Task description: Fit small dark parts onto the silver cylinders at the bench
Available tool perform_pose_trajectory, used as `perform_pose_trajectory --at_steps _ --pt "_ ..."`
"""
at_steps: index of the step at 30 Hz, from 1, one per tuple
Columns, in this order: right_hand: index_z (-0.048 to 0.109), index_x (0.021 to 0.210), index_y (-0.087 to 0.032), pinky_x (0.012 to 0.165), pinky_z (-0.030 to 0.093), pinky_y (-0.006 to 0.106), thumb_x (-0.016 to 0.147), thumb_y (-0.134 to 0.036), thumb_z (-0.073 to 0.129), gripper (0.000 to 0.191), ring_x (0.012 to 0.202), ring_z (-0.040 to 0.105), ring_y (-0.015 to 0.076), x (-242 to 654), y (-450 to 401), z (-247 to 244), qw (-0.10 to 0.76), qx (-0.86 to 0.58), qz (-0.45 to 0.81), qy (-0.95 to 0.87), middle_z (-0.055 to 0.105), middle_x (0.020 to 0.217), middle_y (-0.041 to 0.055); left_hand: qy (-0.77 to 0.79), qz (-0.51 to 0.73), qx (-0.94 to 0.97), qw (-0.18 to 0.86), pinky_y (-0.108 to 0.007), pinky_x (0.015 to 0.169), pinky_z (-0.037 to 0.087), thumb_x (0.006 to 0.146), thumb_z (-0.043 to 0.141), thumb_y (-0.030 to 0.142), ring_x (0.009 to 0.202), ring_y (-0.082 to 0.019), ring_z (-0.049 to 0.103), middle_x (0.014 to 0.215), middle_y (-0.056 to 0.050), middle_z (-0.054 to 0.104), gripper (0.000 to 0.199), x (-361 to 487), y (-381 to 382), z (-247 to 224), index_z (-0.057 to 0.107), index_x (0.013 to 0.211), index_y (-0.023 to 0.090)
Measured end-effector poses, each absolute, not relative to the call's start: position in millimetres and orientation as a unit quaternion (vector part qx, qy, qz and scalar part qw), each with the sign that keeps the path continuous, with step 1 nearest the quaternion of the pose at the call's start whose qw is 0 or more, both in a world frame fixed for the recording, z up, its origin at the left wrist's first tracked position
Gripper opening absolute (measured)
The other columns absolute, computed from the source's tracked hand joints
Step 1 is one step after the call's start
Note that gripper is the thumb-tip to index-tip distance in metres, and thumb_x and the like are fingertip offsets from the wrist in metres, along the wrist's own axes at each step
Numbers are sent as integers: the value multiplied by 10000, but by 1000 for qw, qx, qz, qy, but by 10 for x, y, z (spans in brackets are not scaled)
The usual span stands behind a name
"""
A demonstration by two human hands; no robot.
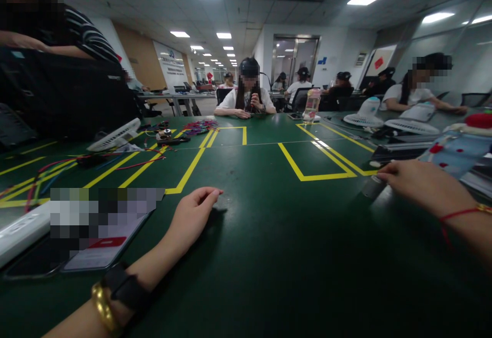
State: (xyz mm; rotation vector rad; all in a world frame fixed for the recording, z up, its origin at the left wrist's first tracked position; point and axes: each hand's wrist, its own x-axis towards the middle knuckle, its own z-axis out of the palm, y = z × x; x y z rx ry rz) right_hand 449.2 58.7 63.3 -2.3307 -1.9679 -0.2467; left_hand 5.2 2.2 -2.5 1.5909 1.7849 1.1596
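My right hand (426,184) is at the right of the green table (269,235), its thumb and fingers closed on the top of a small grey cylinder (373,187). The cylinder is tilted and blurred, so its kind does not show. My left hand (194,215) rests on the table left of the middle, fingers curled in and thumb tip pressed to the index finger. Anything inside that pinch is hidden. A phone (109,243) with a lit screen lies left of my left wrist.
A white power strip (23,230), cables (149,161) and a white fan (117,135) are on the left. On the right are a blue plush-like item (448,151), a dark flat stack (400,152) and more fans (363,118). A person (248,94) sits opposite; a pink bottle (312,105) stands at the far edge.
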Motion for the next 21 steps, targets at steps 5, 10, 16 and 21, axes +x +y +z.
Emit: perform_pose_trajectory --at_steps 5,10,16,21 --pt "681 933 -232 675 404 330 811 -443 423 355 815 585 238 4556 634 609 29 -766 -97 -634 662 918 75 655 419 580 243 -279 620 399 785 505 461 688 -181 567 854 -21 687 329 56 27 -20 688 927 228" --pt "682 1026 -268 708 397 344 811 -422 412 379 840 586 247 4610 689 554 5 -760 -67 -646 651 994 91 652 427 576 248 -279 629 402 786 502 455 708 -188 582 877 -30 689 327 71 29 -21 690 914 220" --pt "651 1065 -196 666 392 336 774 -482 464 449 809 581 243 4601 688 585 46 -770 -63 -633 646 1006 125 649 420 585 246 -273 625 394 791 501 461 723 -189 571 850 -25 685 334 66 19 -18 688 929 221" --pt "694 910 -200 659 380 330 778 -396 502 305 777 579 218 4610 668 594 64 -769 -51 -634 667 922 107 652 414 587 243 -273 624 387 793 502 457 696 -181 564 848 -18 688 330 66 16 -8 687 926 219"
